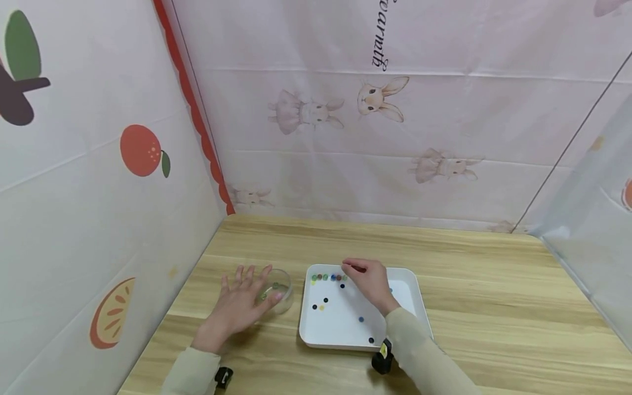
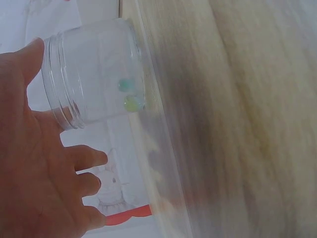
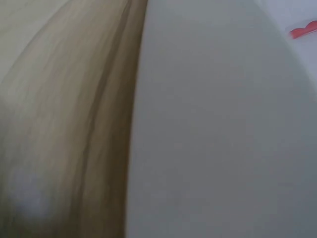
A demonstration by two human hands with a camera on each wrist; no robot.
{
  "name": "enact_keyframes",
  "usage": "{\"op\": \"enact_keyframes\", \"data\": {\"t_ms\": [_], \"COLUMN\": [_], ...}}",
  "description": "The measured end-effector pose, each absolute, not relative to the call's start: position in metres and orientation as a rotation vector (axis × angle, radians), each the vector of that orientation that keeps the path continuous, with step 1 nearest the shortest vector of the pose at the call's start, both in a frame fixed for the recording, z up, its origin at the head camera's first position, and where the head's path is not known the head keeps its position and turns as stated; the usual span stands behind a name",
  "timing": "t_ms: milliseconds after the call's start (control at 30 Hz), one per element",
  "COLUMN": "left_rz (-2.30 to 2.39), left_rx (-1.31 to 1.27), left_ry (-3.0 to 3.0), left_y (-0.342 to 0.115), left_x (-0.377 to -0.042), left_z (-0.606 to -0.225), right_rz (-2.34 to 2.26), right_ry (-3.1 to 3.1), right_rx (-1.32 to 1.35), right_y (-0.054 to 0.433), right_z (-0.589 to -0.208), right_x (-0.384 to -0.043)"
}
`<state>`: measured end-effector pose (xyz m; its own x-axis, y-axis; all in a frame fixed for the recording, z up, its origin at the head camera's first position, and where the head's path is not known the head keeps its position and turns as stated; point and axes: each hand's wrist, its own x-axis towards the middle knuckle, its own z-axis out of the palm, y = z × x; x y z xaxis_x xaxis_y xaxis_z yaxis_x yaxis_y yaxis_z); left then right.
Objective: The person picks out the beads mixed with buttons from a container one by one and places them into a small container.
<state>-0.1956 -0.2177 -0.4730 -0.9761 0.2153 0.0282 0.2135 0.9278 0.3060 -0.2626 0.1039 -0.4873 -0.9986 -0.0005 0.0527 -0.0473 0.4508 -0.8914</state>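
Note:
A clear jar point(image 1: 281, 307) stands left of a white tray point(image 1: 331, 334); in the left wrist view, a teal marble point(image 2: 124, 85) and a yellow-green marble point(image 2: 131, 103) lie at its bottom. My left hand point(image 1: 239, 307) rests at the jar's mouth, fingers spread and fairly straight, thumb on the rim. Along the tray's far side runs a row of glass marbles point(image 1: 325, 277), green, brown and blue. Over the row's right end is my right hand point(image 1: 370, 282), thumb and forefinger brought together. Whatever may lie between those fingertips is hidden. The right wrist view shows no hand.
Black dots point(image 1: 326, 300), yellow dots point(image 1: 322, 308) and blue dots point(image 1: 361, 319) are scattered on the tray floor. The tray's raised wall point(image 3: 213, 124) fills much of the right wrist view. A wooden table point(image 1: 494, 307) carries everything, with printed cloth walls point(image 1: 316, 181) behind and beside.

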Motion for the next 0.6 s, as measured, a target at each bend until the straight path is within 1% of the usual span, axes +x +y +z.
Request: {"op": "enact_keyframes", "data": {"t_ms": [333,600], "left_rz": [0.497,0.502], "left_rx": [0.356,0.359], "left_ry": [3.083,3.079], "left_y": [-0.217,-0.216], "left_x": [-0.195,-0.195], "left_z": [-0.469,-0.470], "right_rz": [1.627,1.506], "right_ry": [-2.689,-2.728], "right_rx": [-0.102,0.003], "right_y": [0.112,0.113], "right_z": [-0.493,-0.500], "right_x": [-0.264,-0.263]}}
